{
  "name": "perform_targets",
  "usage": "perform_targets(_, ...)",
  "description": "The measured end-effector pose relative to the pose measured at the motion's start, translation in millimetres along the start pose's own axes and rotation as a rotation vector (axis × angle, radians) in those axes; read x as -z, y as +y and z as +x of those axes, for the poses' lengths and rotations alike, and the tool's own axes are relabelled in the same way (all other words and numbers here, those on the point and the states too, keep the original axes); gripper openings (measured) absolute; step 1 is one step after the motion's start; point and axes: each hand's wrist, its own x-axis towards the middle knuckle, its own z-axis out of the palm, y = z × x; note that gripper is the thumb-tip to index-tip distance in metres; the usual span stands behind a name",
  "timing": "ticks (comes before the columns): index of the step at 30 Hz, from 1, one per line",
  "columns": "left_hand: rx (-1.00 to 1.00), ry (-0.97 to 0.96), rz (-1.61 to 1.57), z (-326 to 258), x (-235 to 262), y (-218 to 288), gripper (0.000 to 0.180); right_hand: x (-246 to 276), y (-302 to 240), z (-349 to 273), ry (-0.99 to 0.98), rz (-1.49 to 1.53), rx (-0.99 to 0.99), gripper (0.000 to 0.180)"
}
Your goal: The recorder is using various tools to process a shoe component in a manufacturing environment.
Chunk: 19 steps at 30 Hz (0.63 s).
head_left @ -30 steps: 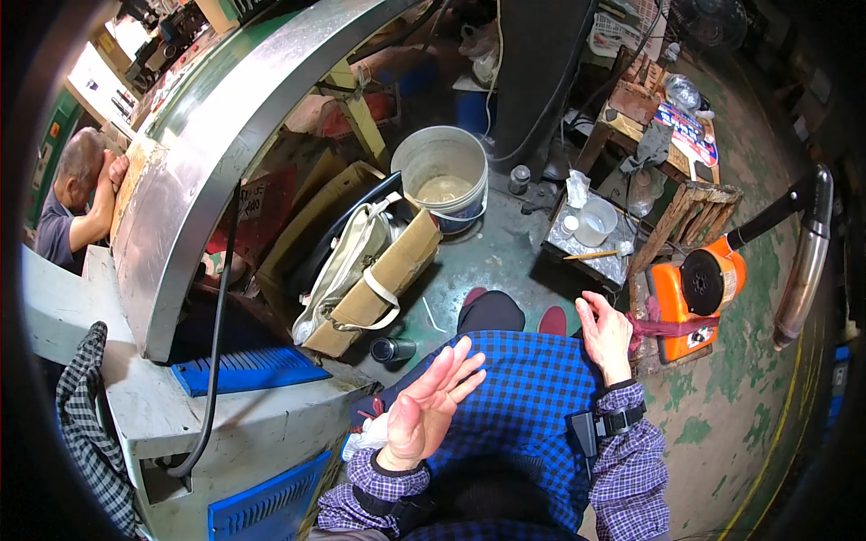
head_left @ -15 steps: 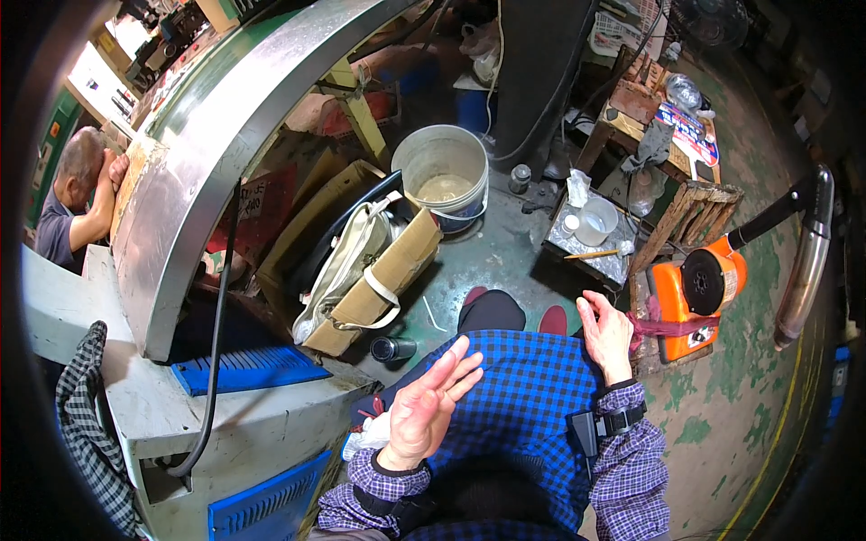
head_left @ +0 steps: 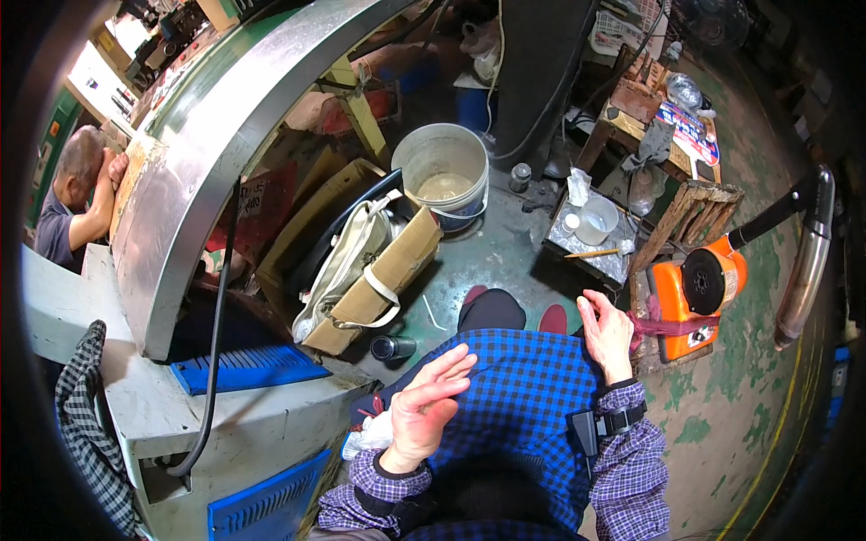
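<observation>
My left hand [head_left: 426, 408] is raised over my lap, fingers stretched out and slightly apart, holding nothing. Beneath it lies the blue and black checked apron [head_left: 514, 397] spread across my lap. My right hand [head_left: 607, 335] hovers by the apron's right edge with nothing in it; its fingers are loosely bent and a gap shows beside the thumb. Close to its right is an orange hot-air blower [head_left: 672, 325] with a black handle and metal nozzle, bound with dark red wrapping. A dark strap with a buckle [head_left: 622, 420] circles my right sleeve.
A white bucket [head_left: 442, 171] stands ahead, behind a cardboard box [head_left: 383, 288] holding a cream bag. A dark bottle [head_left: 393, 348] lies by the box. At right, a small stand [head_left: 595, 257] carries a clear tub. On the left, a person [head_left: 77, 198] leans against the metal-edged bench [head_left: 207, 135].
My left hand has turned, so its fingers now point more to the right and the thumb has come lower. My right hand has stayed in place.
</observation>
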Motion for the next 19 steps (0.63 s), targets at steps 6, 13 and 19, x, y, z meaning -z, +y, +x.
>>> perform_targets(6,-0.046,0.013,0.065,-0.5,-2.2,1.1,0.013,0.6,-0.6,0.1,-0.010,-0.005,-0.006,0.038)
perform_targets(13,-0.057,-0.043,0.082,-1.4,2.2,0.4,0.021,2.3,-2.6,0.1,-0.021,-0.002,-0.014,0.038)
perform_targets(19,-0.032,-0.033,0.155,-0.9,0.1,4.1,0.024,2.9,-3.2,0.2,-0.027,0.001,-0.025,0.038)
